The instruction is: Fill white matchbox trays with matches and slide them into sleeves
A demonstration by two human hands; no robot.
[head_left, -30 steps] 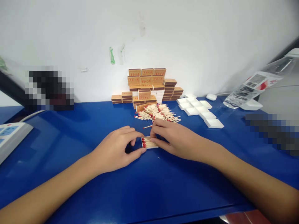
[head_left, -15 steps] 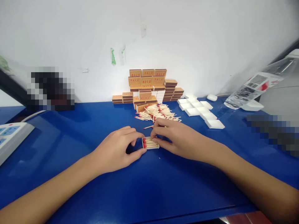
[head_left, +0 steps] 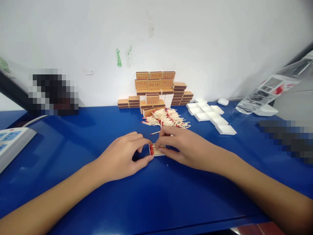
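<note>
A small white matchbox tray [head_left: 157, 155] lies on the blue table, with red-headed matches [head_left: 152, 150] in it side by side. My left hand [head_left: 128, 155] grips the tray's left end between thumb and index finger. Over the tray's right half is my right hand [head_left: 181, 143], its fingers bent and drawn together on the matches; whatever they pinch is hidden. Just behind that hand spreads a heap of loose matches [head_left: 167, 117], with a single match [head_left: 155, 133] apart at its front.
Stacked matchboxes [head_left: 154, 85] stand against the wall behind the heap. Several white trays [head_left: 206, 114] lie to the right, near a white rounded case [head_left: 223, 102] and a tilted plastic bottle [head_left: 264, 91]. A power strip [head_left: 14, 140] sits at the left edge of the table [head_left: 146, 202].
My right hand's fingertips have shifted slightly left over the tray, covering more of the matches. My left hand keeps its hold on the tray's end.
</note>
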